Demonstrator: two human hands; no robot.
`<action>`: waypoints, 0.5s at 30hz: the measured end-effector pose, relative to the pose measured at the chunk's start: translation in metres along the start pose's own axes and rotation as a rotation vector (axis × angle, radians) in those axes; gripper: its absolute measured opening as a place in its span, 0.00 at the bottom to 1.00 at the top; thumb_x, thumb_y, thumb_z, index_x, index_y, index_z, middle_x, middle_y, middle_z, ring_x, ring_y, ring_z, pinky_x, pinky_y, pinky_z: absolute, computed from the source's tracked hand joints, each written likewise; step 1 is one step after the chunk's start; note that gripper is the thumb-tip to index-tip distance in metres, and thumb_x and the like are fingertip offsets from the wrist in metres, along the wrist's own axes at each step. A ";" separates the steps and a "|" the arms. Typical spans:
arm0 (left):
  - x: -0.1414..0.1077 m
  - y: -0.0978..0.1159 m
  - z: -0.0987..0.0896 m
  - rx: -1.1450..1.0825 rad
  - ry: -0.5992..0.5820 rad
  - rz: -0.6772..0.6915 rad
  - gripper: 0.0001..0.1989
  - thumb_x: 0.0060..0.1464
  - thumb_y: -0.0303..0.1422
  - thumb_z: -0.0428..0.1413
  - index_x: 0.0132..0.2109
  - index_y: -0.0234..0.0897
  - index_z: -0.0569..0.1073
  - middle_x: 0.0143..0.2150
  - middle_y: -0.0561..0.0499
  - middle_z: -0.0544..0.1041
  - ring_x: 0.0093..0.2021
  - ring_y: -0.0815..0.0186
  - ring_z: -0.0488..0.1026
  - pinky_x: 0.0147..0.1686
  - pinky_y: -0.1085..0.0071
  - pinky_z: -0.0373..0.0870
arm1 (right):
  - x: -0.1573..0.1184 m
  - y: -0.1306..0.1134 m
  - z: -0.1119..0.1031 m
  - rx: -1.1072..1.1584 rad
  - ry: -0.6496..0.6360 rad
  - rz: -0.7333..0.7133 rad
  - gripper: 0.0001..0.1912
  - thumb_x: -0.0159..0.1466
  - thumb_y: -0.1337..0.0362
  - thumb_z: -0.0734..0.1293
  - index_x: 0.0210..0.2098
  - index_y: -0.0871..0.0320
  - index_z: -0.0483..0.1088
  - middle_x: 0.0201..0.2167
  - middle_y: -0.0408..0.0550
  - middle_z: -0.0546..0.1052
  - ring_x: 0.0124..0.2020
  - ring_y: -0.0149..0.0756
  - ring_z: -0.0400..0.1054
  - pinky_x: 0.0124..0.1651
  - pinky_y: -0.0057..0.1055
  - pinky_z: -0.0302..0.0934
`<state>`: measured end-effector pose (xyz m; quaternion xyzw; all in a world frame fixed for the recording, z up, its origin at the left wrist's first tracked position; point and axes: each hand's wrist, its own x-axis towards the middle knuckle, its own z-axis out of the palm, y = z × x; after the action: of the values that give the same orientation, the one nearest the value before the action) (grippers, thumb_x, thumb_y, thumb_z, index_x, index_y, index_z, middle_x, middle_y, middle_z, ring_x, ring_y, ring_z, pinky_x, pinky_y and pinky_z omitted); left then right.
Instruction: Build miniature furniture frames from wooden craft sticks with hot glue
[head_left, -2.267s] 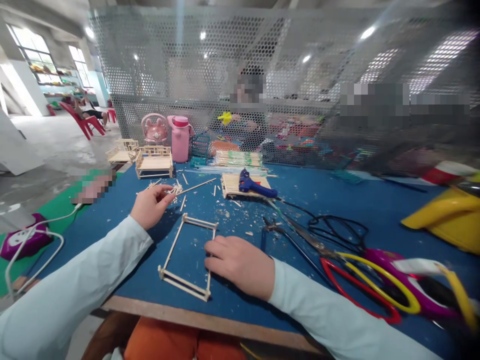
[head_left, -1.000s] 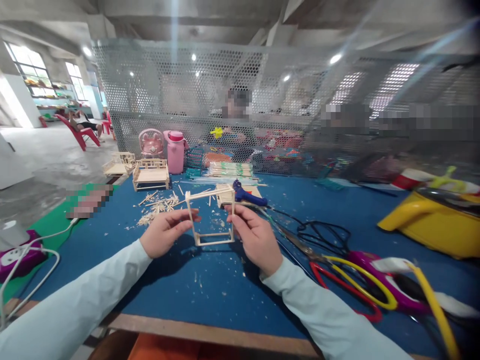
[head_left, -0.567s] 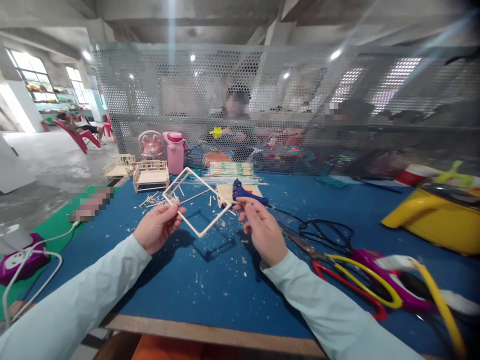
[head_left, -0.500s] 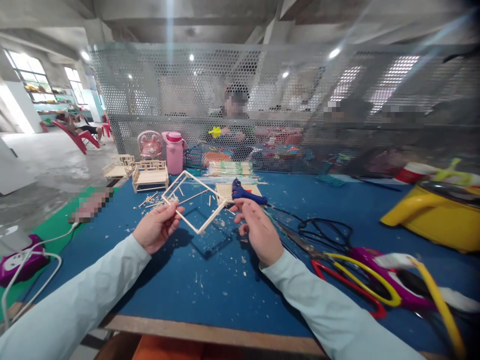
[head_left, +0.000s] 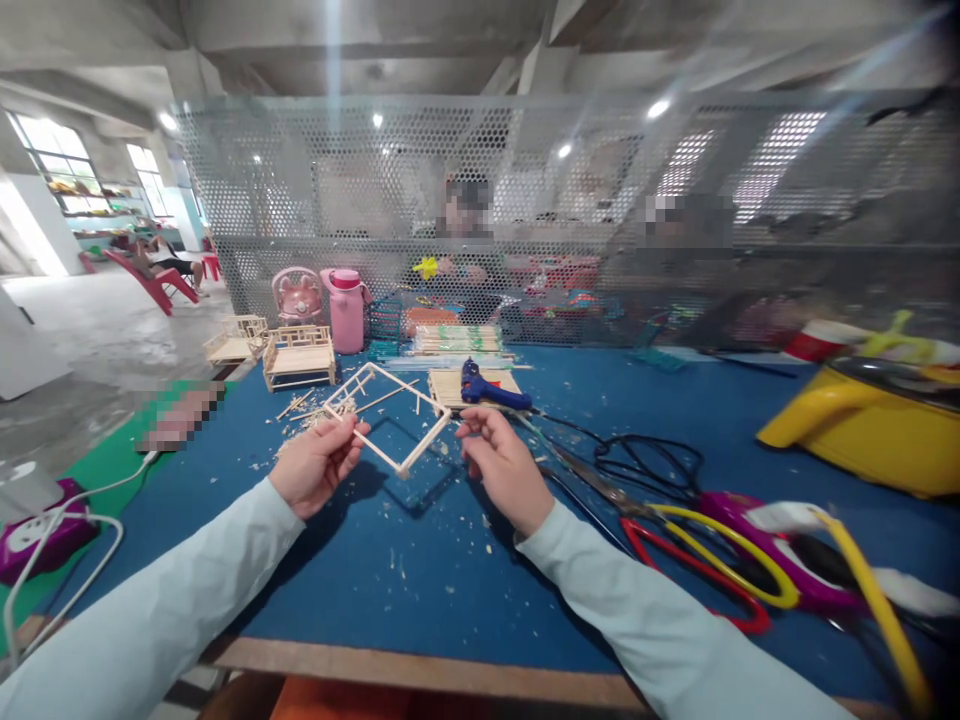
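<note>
My left hand (head_left: 318,462) pinches a square frame of thin pale wooden sticks (head_left: 426,447) at its left side. The frame is held up over the blue table, a corner pointing toward me and its shadow below. My right hand (head_left: 507,468) is beside the frame's right corner, fingers loosely bent and apart, with nothing visible in them. Whether its fingertips touch that corner I cannot tell. Just beyond the right hand, a blue glue gun (head_left: 491,388) lies on a small pale stick panel (head_left: 442,386).
Large scissors (head_left: 720,560) with red and yellow handles lie right, near black cable and a purple power strip (head_left: 787,570). A yellow pot (head_left: 870,425) stands far right. Small stick-built furniture (head_left: 300,355) and a pink flask (head_left: 347,312) stand at the back before a perforated metal screen (head_left: 300,200).
My right hand has come slightly down and left, closer to the frame's right corner, its raised fingers now more curled. The left hand keeps its grip, and the frame has tilted slightly.
</note>
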<state>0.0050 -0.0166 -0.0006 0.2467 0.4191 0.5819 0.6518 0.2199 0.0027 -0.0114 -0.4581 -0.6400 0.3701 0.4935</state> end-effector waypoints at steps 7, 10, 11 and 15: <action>-0.006 -0.022 0.014 -0.023 0.031 -0.084 0.05 0.53 0.21 0.52 0.30 0.30 0.71 0.27 0.49 0.76 0.21 0.77 0.72 0.21 0.86 0.72 | 0.005 0.001 -0.004 -0.023 0.059 -0.043 0.14 0.59 0.54 0.58 0.38 0.58 0.59 0.22 0.38 0.62 0.19 0.26 0.54 0.21 0.26 0.50; -0.007 -0.029 0.017 -0.036 0.039 -0.088 0.06 0.53 0.21 0.52 0.29 0.29 0.70 0.27 0.48 0.76 0.20 0.77 0.71 0.20 0.85 0.71 | 0.011 0.005 -0.008 -0.054 0.111 -0.106 0.14 0.60 0.54 0.57 0.38 0.58 0.60 0.22 0.39 0.62 0.20 0.27 0.54 0.22 0.26 0.51; -0.007 -0.030 0.017 -0.045 0.041 -0.079 0.06 0.53 0.21 0.52 0.29 0.29 0.70 0.27 0.48 0.76 0.20 0.77 0.71 0.20 0.85 0.71 | 0.013 0.005 -0.010 -0.074 0.140 -0.133 0.14 0.60 0.54 0.57 0.38 0.58 0.60 0.22 0.39 0.62 0.20 0.28 0.55 0.23 0.27 0.52; -0.001 -0.036 0.022 -0.085 0.047 0.000 0.07 0.53 0.22 0.52 0.28 0.31 0.70 0.27 0.49 0.75 0.20 0.78 0.70 0.20 0.86 0.70 | 0.013 0.000 -0.014 -0.272 0.233 -0.340 0.11 0.62 0.59 0.57 0.38 0.59 0.63 0.25 0.44 0.67 0.25 0.31 0.61 0.30 0.29 0.57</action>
<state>0.0435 -0.0215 -0.0183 0.2050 0.4093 0.6047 0.6517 0.2324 0.0157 -0.0037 -0.4456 -0.6905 0.1371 0.5531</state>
